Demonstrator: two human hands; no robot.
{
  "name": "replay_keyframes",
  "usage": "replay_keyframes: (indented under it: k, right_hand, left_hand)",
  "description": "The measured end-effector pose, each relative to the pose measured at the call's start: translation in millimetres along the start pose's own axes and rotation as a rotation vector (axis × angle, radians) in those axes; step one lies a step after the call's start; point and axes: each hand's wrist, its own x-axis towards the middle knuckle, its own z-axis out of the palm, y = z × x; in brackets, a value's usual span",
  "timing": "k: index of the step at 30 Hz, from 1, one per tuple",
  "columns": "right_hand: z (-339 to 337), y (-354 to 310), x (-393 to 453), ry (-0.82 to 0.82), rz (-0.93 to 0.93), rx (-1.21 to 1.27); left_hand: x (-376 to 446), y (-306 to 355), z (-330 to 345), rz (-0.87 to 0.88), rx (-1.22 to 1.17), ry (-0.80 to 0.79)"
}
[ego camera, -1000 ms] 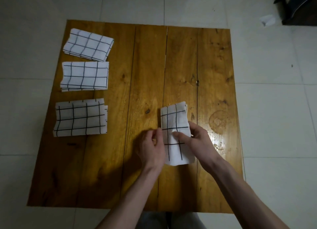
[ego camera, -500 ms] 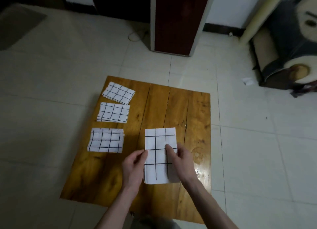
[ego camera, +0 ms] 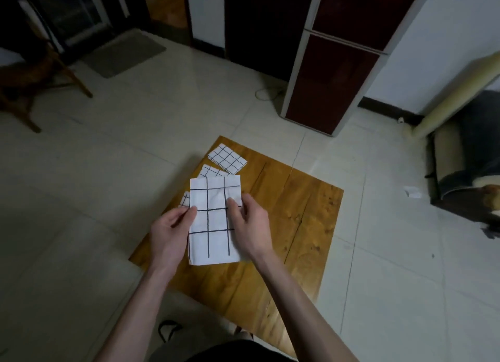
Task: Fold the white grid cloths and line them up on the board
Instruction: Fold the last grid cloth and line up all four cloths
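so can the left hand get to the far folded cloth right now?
Probably not yet: the left hand pinches the held cloth, which also covers the path toward the far folded cloth.

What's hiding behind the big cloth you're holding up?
Behind the held cloth peek parts of two folded cloths: the middle one and a corner of the nearest. Most of both is covered.
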Motion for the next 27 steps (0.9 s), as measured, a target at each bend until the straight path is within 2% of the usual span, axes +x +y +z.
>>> replay_keyframes:
  k: [6,11,19,27]
  right_hand:
    - [59.9,-29.3,-3.5,-0.122,0.017,0.081]
    - [130.8,-61.0,-1.7,-0.230,0.056,0.103]
    - [257.9,-116.6,13.5,-0.226,0.043,0.114]
    - [343.4,-158.6,36.9,-0.219,0.022,0.138]
  left_hand:
    - [-1.8,-1.6,-65.2,-0.006,-0.085,0.183]
    - [25.0,2.5,-140.0,0.014,-0.094,0.255]
    - [95.0,4.6,-266.4,0.033,-0.052,0.237]
    - [144.1,15.3,-352.6,0.053,-0.049,0.187]
